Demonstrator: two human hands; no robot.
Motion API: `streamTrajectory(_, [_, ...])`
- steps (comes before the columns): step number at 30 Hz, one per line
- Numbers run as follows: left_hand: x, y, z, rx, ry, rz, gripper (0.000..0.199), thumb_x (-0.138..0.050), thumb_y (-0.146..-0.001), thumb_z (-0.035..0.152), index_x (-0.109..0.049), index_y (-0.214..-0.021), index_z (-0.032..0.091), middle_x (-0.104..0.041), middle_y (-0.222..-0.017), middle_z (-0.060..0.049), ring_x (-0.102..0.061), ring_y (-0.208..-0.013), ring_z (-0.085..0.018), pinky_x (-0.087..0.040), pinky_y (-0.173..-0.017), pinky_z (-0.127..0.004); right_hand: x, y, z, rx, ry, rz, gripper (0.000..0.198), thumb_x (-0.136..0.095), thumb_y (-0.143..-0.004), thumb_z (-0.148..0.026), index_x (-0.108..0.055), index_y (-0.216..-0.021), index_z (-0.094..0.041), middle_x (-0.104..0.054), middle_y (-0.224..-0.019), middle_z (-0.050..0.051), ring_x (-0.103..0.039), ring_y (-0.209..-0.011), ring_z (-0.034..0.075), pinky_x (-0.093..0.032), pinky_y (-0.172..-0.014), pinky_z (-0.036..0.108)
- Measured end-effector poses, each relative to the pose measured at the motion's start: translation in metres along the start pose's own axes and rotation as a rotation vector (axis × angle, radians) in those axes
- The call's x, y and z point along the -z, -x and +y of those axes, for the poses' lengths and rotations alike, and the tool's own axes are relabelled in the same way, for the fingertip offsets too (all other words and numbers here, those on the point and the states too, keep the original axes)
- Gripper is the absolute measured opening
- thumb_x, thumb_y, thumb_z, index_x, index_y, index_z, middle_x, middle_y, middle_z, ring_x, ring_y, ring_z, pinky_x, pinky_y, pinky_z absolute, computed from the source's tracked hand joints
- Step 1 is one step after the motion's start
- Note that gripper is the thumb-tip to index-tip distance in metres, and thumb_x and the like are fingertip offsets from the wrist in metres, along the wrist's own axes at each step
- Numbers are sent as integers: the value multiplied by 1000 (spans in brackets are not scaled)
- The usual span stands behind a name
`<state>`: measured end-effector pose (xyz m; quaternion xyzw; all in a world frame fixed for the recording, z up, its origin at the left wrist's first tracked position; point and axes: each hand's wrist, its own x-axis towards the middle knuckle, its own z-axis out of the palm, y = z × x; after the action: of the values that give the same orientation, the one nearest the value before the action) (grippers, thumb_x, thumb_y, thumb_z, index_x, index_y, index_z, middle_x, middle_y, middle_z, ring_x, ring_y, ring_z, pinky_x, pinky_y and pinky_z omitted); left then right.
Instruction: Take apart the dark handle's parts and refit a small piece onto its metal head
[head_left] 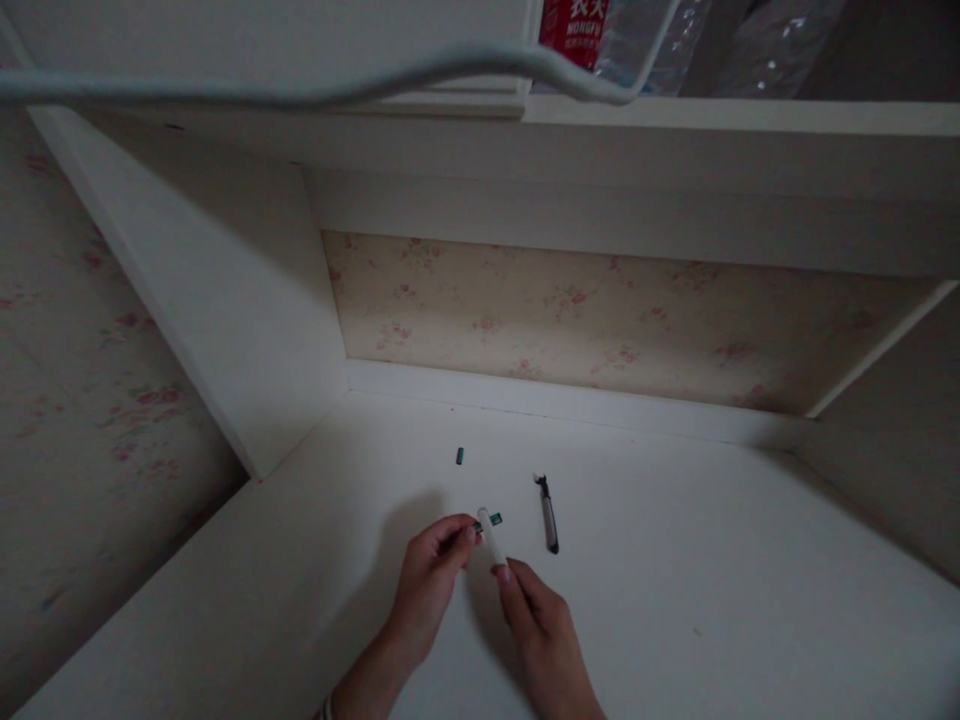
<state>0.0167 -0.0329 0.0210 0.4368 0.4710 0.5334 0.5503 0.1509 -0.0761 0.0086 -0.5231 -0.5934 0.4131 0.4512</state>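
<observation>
My left hand [436, 570] is closed, thumb and fingertips pinching a small dark-and-green piece that looks like a battery [496, 518]. It shows on both sides of a slim white stick [491, 540]; I cannot tell whether this is one piece or two. My right hand [538, 615] grips the lower end of that stick, its rounded tip pointing up and left. A similar small dark-and-green battery [460, 456] lies on the table beyond my hands. To their right rests a slim grey-and-black tool [549, 518] with a narrow, bent black head.
The white tabletop [675, 560] ends at a flowered wall [517, 310]. White panels [217, 270] enclose it at the sides, with a shelf [637, 160] overhead. A pale cable or rod [300, 95] crosses the top, near plastic bottles [645, 45] with a red label.
</observation>
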Motion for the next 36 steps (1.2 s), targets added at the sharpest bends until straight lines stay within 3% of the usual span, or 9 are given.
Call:
streamTrajectory(3, [1,-1,-2,22,28,8,34,-67,-74,41,-70,-92,12,-61,-71,-4,-46,-63,-13,-37,-60,-24,0,0,3,8,-4,53,39,-40,-94,-47,-64,-93,-16,-57,-72,0,-49,-66,15,-39,-61,20])
streamTrajectory(8, [3,-3,-10,-11,47,-19,31,-65,-76,40,-70,-91,14,-57,-67,-1,-43,-63,-12,-34,-59,-23,-2,0,3,31,5,-86,38,-42,-94,-47,-64,-88,-17,-56,-71,0,-49,-67,15,-39,-61,21])
streamTrajectory(13, [3,-3,-10,21,88,-10,32,-65,-76,39,-69,-94,13,-62,-77,-5,-46,-67,-13,-37,-64,-25,2,-2,0,-13,-3,22,40,-41,-93,-49,-62,-84,-17,-53,-69,0,-46,-64,15,-38,-58,21])
streamTrajectory(18, [1,-1,-5,-9,68,-45,25,-64,-78,37,-69,-85,13,-58,-69,-2,-43,-63,-11,-34,-59,-23,2,0,0,20,11,-63,39,-42,-94,-48,-65,-89,-18,-59,-74,1,-51,-68,16,-40,-61,21])
streamTrajectory(23, [2,-2,-10,18,97,-28,29,-65,-77,37,-68,-92,13,-62,-75,-4,-46,-65,-12,-37,-62,-25,2,-1,-1,12,18,54,40,-41,-94,-49,-65,-94,-17,-58,-71,1,-51,-66,16,-40,-59,20])
streamTrajectory(27, [4,-3,-13,-18,77,-53,21,-65,-78,34,-66,-81,14,-58,-68,-1,-45,-64,-12,-36,-60,-24,3,-2,-2,45,14,-66,38,-42,-94,-47,-66,-91,-17,-61,-76,2,-53,-70,16,-41,-63,21])
streamTrajectory(32, [3,-3,-13,-14,89,-46,23,-65,-77,35,-67,-87,14,-61,-72,-3,-47,-65,-12,-38,-62,-24,4,-2,-2,19,-3,20,38,-41,-95,-46,-64,-93,-16,-60,-74,1,-53,-68,16,-41,-63,21])
streamTrajectory(36, [3,-2,-13,-17,76,-61,21,-65,-77,34,-67,-80,14,-60,-70,-2,-47,-66,-12,-37,-61,-24,4,-1,-3,69,8,-94,36,-41,-95,-44,-65,-90,-17,-62,-78,1,-54,-72,16,-41,-66,21])
